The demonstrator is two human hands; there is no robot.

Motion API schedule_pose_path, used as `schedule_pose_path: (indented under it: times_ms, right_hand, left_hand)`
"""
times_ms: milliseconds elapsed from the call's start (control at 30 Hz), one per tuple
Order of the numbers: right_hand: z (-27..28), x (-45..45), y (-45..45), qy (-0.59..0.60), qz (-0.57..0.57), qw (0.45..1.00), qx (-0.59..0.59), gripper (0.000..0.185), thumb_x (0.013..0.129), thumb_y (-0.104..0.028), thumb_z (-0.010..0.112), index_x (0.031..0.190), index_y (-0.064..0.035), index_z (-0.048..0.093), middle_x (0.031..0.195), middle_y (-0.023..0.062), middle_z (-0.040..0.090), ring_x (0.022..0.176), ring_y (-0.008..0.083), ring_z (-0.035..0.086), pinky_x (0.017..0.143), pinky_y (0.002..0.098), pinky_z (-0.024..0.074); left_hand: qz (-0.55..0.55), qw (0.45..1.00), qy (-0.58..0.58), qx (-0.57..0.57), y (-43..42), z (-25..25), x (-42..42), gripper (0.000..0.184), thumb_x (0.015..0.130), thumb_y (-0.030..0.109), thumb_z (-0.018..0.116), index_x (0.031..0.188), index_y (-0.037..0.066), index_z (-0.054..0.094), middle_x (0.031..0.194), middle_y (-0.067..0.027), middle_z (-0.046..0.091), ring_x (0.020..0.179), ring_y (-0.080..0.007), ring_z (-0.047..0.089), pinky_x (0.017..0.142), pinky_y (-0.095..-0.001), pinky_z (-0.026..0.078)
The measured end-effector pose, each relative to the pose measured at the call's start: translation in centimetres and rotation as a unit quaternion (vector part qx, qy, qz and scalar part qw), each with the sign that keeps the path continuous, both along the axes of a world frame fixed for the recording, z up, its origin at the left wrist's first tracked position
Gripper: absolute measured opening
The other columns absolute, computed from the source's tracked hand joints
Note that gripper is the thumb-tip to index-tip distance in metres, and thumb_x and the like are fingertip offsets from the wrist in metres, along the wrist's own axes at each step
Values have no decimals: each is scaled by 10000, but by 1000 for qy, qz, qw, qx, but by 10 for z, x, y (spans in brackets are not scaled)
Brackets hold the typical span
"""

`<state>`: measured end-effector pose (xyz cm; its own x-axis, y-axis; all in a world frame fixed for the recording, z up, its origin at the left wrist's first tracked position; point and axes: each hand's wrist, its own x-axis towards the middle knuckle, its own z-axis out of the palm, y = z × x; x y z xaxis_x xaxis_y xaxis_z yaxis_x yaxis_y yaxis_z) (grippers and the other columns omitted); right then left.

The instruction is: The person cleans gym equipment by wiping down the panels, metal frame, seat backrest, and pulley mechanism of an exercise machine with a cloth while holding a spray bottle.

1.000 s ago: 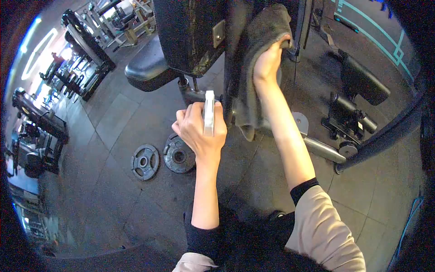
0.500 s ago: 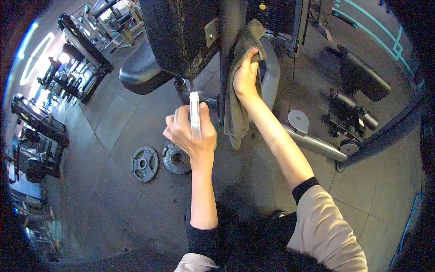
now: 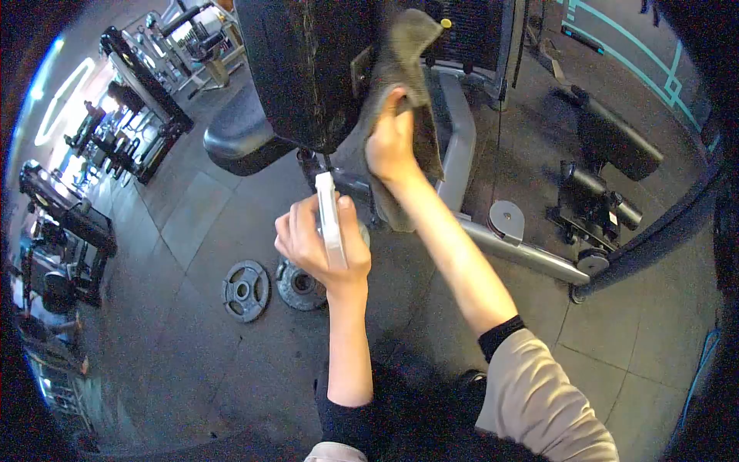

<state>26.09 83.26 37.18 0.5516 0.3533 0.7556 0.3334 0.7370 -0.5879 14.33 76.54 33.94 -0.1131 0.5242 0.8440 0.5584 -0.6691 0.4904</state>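
My right hand (image 3: 391, 146) is closed on a grey towel (image 3: 412, 58), thumb on top, and presses it along the dark upright of a weight machine. The towel hangs below the hand and hides much of the upright. My left hand (image 3: 319, 240) is wrapped round a white spray bottle (image 3: 329, 215), seen from above with its narrow head pointing forward; the body is hidden under the hand. Just ahead of the left hand is the worn black backrest pad (image 3: 304, 69), with a black seat (image 3: 240, 135) to its left.
Two weight plates, one round plate (image 3: 246, 291) and another (image 3: 299, 285) beside it, lie on the tiled floor (image 3: 192, 354). A grey frame tube (image 3: 531, 254) runs low to the right. Padded rollers (image 3: 616, 131) stand beyond it, and more gym machines (image 3: 142, 85) are at the left.
My right hand has moved left with the towel, closer to the backrest, and the towel's top has risen. My left hand with the spray bottle has dropped slightly toward me.
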Motion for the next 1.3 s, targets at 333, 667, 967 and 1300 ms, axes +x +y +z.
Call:
schedule_pose_path:
  times_ms: [333,667,967,1300]
  right_hand:
    - [-74,-47,39,-121,20,989,-88,547,853,-234,516,1292,43,345,1355,307,277,1268,472,221,1079,436,174]
    - [-126,-29,16,-21,16,985,-168,332,880,-234,466,1071,36,490,1145,273,479,1110,390,432,987,415,293]
    - [-12,9,34,-122,-43,989,-66,465,944,-450,325,983,-7,460,894,124,505,873,260,477,799,359,379]
    - [-66,-2,41,-58,-4,990,-127,485,937,-263,397,1329,8,307,1327,231,378,1261,359,329,1043,376,252]
  left_hand:
    - [-24,1000,-4,-10,-2,3,-15,248,771,299,586,751,54,610,727,-55,582,754,-269,492,706,-372,336]
    - [-44,999,-32,-3,5,2,-19,227,783,258,569,739,43,625,726,-62,582,755,-275,492,694,-369,344]
    - [-51,998,-37,-12,7,-2,-20,260,790,304,585,767,46,616,727,-63,588,753,-274,494,711,-375,342]
    - [-69,997,-31,-20,10,-7,-13,227,767,270,592,762,44,621,743,-67,603,772,-273,501,732,-373,342]
